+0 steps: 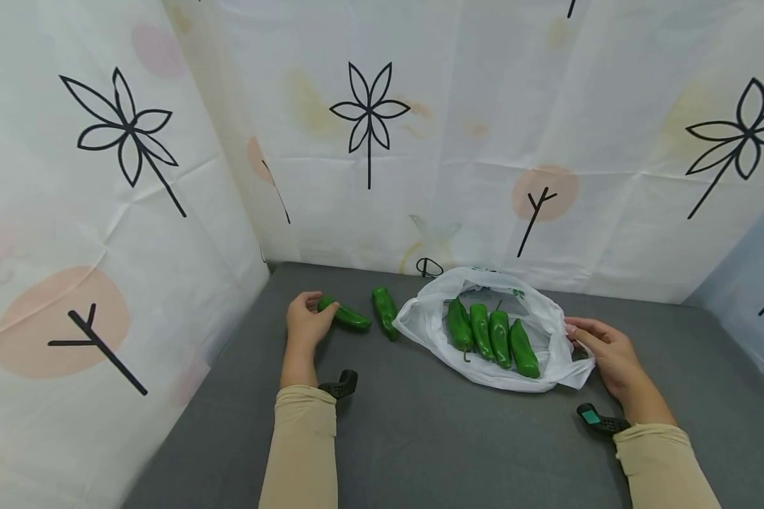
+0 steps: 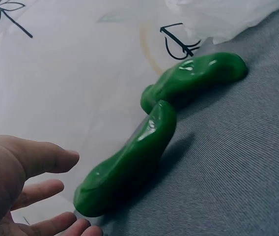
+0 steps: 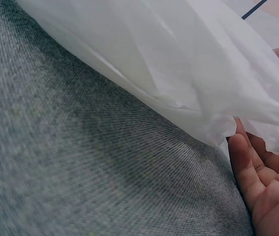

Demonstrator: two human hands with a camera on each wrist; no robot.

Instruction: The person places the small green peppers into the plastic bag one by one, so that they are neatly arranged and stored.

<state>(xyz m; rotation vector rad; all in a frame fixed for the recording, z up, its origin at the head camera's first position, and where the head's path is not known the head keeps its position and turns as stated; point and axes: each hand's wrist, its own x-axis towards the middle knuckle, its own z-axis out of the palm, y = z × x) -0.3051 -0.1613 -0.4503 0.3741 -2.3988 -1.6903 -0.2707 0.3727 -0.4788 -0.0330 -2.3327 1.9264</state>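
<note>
My left hand [image 1: 308,322] is at the left end of a green pepper [image 1: 350,318] lying on the table. In the left wrist view its thumb and fingers [image 2: 48,160] are spread apart around that end, with a gap to the pepper [image 2: 129,162]. A second loose green pepper [image 1: 385,311] lies just to the right. Several more green peppers [image 1: 479,329] lie side by side in the open mouth of a white plastic bag [image 1: 429,332]. At the bag's right edge my right hand [image 1: 611,353] pinches the plastic; the bag hides part of its fingers [image 3: 245,167].
A dark grey cloth [image 1: 433,445] covers the table. White fabric with flower drawings [image 1: 420,141] hangs behind and at the left, close to the table's edges. Each wrist carries a black camera mount [image 1: 340,385].
</note>
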